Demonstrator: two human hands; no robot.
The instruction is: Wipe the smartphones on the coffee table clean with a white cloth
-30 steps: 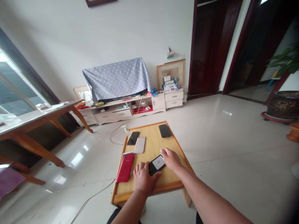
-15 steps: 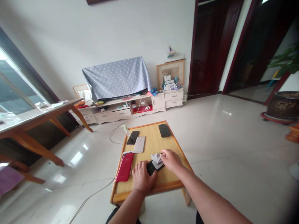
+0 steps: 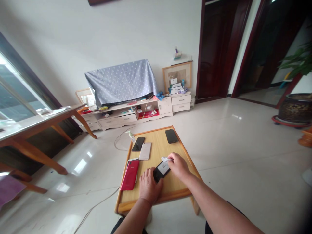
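Observation:
A black phone (image 3: 159,171) lies on the small wooden table (image 3: 175,188) in front of me, a pale patch on its face. My left hand (image 3: 148,185) rests on the phone's near end, fingers pressed down on it. My right hand (image 3: 178,165) is at the phone's far end, fingers pinched on a small white wipe or film (image 3: 165,159) lifted off the phone. A red phone (image 3: 130,175) lies to the left of my left hand.
On the table's far part lie a pinkish-white phone (image 3: 145,151), a dark phone (image 3: 138,144), another dark phone (image 3: 171,136) and a small bottle (image 3: 132,136). A cable (image 3: 97,204) trails on the floor. A long wooden table (image 3: 36,126) stands left, a TV cabinet (image 3: 131,112) behind.
My right hand has pulled the white piece up from the phone's face toward its far end. My left hand has stayed on the phone's near end.

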